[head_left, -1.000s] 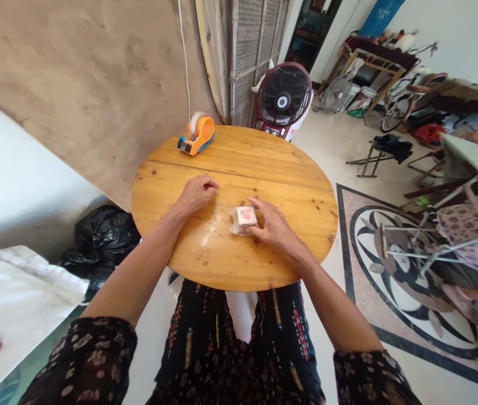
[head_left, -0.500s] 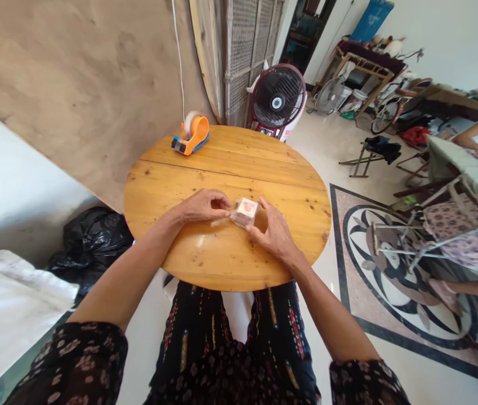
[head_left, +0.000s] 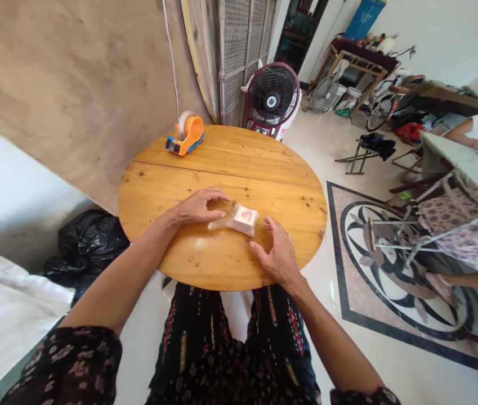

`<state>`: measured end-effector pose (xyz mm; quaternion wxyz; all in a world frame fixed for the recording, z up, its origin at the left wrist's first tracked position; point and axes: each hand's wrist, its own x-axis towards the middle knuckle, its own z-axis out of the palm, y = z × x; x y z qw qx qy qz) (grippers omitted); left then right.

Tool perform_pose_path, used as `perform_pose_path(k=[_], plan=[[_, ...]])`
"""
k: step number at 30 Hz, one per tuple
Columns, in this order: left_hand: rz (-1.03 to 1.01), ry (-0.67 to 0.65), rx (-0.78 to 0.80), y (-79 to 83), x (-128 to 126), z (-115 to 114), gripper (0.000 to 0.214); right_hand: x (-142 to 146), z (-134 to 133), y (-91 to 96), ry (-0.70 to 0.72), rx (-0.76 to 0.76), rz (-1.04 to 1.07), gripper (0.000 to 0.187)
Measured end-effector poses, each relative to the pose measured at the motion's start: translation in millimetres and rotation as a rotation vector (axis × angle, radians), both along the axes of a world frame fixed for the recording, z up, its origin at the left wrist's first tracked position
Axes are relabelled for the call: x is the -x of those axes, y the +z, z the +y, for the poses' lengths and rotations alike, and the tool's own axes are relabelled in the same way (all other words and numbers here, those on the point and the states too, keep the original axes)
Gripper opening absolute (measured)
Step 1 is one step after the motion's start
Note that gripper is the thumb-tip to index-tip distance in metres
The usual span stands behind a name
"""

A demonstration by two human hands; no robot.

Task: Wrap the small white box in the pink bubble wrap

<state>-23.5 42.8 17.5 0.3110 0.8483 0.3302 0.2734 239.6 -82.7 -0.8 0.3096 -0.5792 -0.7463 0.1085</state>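
A small pale box in a clear plastic bag [head_left: 244, 218] lies on the round wooden table [head_left: 205, 256], a reddish print on its top. To its left, my left hand [head_left: 202, 207] hovers with thumb and fingers apart, close to the bag's loose end. My right hand [head_left: 276, 247] is just right of the package, fingers curved and spread, with a small gap between them and the plastic. Neither hand appears to hold anything.
An orange tape dispenser [head_left: 187, 135] sits at the table's far left edge. Behind the table stands a fan [head_left: 271, 101]. Black plastic bags [head_left: 86, 242] lie at the left. Another person [head_left: 470, 132] is at a table on the right.
My right hand has let go of the package and drawn back toward me. The package now lies flatter on the table. My left hand's fingers have parted from the bag's end.
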Motion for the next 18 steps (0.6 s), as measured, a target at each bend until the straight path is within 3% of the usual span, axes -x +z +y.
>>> perform_pose_path(k=[5, 7, 13, 18], plan=[[0.109, -0.017, 0.010, -2.8, -9, -7, 0.081, 5, 20, 2.6, 0.004, 0.069, 0.019, 0.082], [0.136, -0.036, 0.002, -5.9, -12, -8, 0.087, 6, 27, 5.2, 0.040, 0.087, 0.016, 0.080], [0.080, -0.024, -0.073, -11.4, -12, -3, 0.058, 14, 53, 7.9, 0.133, 0.114, -0.013, 0.072], [0.065, 0.067, -0.074, -10.6, -10, -1, 0.054, 18, 68, 2.4, 0.174, 0.114, -0.006, 0.071]])
